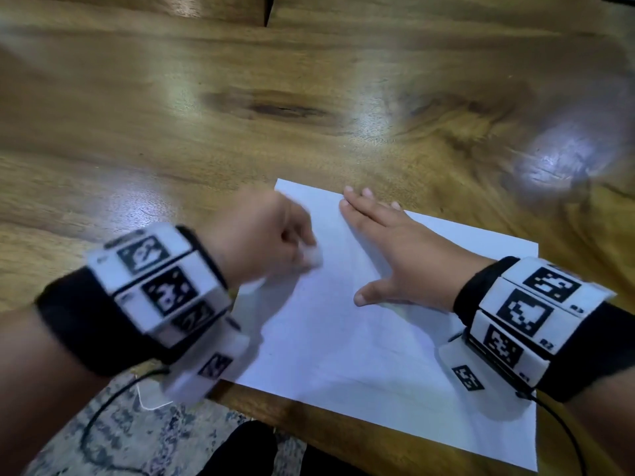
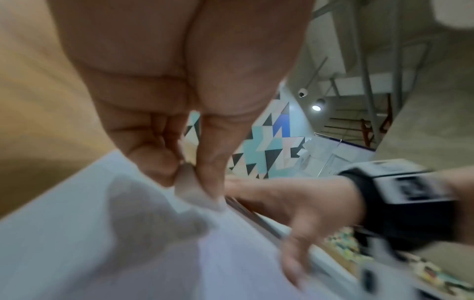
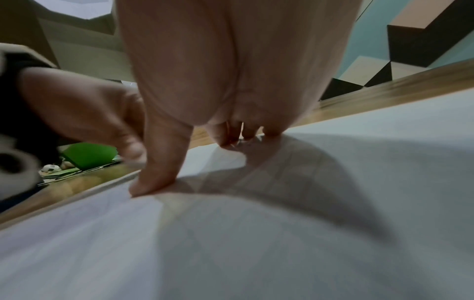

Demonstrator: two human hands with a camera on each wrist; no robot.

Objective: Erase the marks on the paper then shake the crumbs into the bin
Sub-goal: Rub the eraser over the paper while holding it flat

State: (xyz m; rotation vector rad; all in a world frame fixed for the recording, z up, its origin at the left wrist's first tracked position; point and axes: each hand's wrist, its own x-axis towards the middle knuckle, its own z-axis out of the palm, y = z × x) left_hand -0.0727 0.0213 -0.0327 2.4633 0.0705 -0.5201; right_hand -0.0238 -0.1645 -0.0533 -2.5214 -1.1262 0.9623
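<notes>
A white sheet of paper lies on the wooden table, its near edge close to the table's front edge. My left hand, blurred, pinches a small white eraser against the paper's upper left part. The left wrist view shows the eraser between thumb and fingers, touching the paper. My right hand lies flat and spread on the paper's upper right, fingers straight. The right wrist view has its thumb and fingertips pressing on the paper. Any marks are too faint to make out.
A dark knot marks the wood beyond the paper. A patterned carpet and a thin cable lie below the table's front edge at the lower left. Something green sits past the table in the right wrist view.
</notes>
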